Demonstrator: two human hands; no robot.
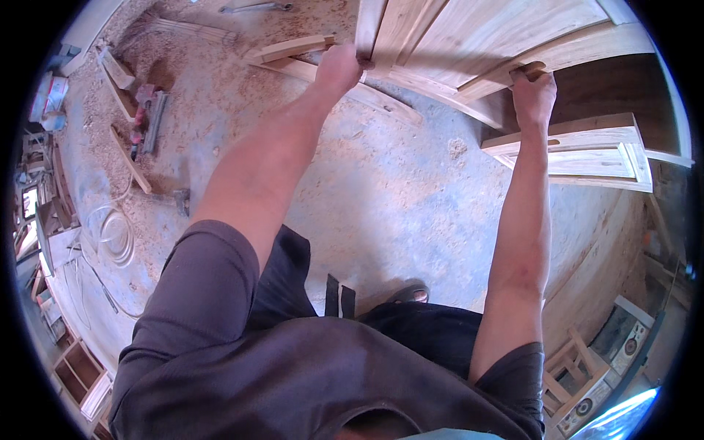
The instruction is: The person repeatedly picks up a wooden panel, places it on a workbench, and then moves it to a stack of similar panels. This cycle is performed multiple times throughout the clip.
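Note:
A large pale wooden panel with raised framing fills the top right, its near edge toward me. My left hand is closed on the panel's left end, the fingers partly hidden. My right hand is closed at the near edge farther right, its fingers by a brown rounded slot or piece that I cannot make out fully. Below that hand, a smaller framed wooden drawer front with an oblong slot juts out. Long wooden strips lie on the floor beneath the panel.
Sawdust and shavings cover the floor. At left lie a red power tool, a hammer, wood offcuts and a coiled pale hose. A wrench lies at the top. Speaker-like boxes stand at lower right.

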